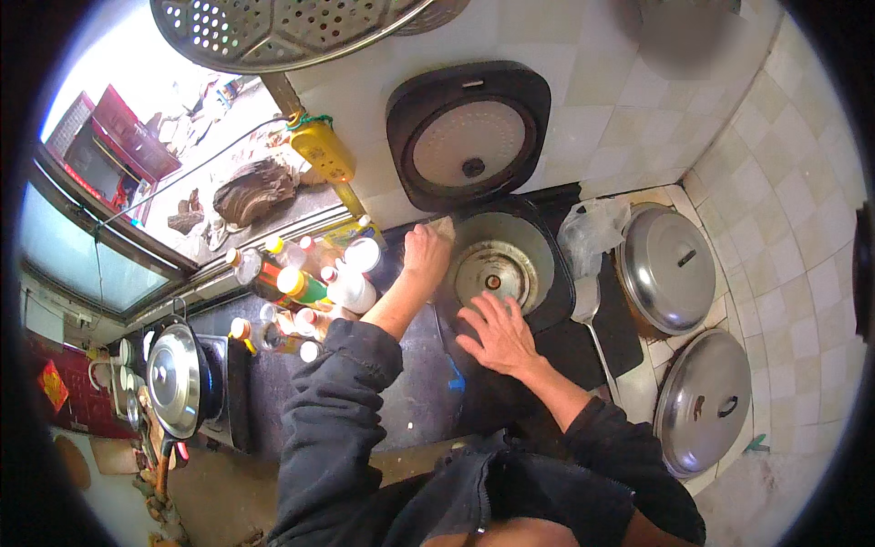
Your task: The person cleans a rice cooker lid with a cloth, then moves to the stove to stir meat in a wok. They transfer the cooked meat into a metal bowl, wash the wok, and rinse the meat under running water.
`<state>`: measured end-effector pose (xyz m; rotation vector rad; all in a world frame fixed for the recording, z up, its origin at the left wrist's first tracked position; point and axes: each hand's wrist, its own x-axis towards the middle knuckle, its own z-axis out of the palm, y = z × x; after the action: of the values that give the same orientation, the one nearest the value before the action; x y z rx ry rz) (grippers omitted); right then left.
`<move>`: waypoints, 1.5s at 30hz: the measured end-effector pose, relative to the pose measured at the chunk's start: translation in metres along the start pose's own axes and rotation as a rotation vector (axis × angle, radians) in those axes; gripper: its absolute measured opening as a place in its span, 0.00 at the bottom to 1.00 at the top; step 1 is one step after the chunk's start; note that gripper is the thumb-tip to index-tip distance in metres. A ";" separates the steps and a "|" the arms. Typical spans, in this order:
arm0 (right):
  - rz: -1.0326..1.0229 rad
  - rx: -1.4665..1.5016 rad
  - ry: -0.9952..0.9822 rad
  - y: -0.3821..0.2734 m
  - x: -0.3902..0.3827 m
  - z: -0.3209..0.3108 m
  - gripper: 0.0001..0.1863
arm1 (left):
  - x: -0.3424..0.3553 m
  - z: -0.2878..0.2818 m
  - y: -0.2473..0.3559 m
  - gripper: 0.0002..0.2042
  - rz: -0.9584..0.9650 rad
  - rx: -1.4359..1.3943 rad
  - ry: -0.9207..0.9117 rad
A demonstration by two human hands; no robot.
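Observation:
In front of me a black rice cooker (551, 273) stands with its lid (469, 137) raised against the tiled wall. Its inner pot is out, so the round heating plate (492, 273) with a brownish stained surface shows inside. My left hand (427, 258) is closed on a beige cloth (444, 228) at the cooker's upper left rim. My right hand (499, 335) has its fingers spread over the near rim, with nothing in it. A metal spatula (592, 328) lies just right of the cooker, beside a crumpled clear plastic bag (594, 232).
Several sauce bottles (305, 287) crowd the dark counter (406, 401) on the left. Beyond them a lidded pan (176, 378) sits on a stove. Two large lidded pots (670, 269) flank the right side. A perforated metal steamer tray (283, 32) hangs above.

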<state>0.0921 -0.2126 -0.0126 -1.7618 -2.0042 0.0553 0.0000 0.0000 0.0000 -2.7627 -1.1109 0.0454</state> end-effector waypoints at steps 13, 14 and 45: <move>-0.033 0.022 0.198 0.013 -0.003 0.004 0.21 | -0.134 -0.021 0.053 0.15 0.365 -0.223 -0.103; -0.062 0.098 0.246 0.014 -0.002 0.002 0.21 | -0.142 -0.025 0.053 0.15 0.334 -0.370 -0.116; 0.531 0.019 0.496 0.096 -0.039 0.004 0.21 | -0.143 -0.025 0.160 0.24 0.131 -0.642 0.269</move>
<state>0.1826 -0.2316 -0.0602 -2.0073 -1.1625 -0.1759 0.0084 -0.2161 -0.0064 -3.2377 -0.9987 -0.7722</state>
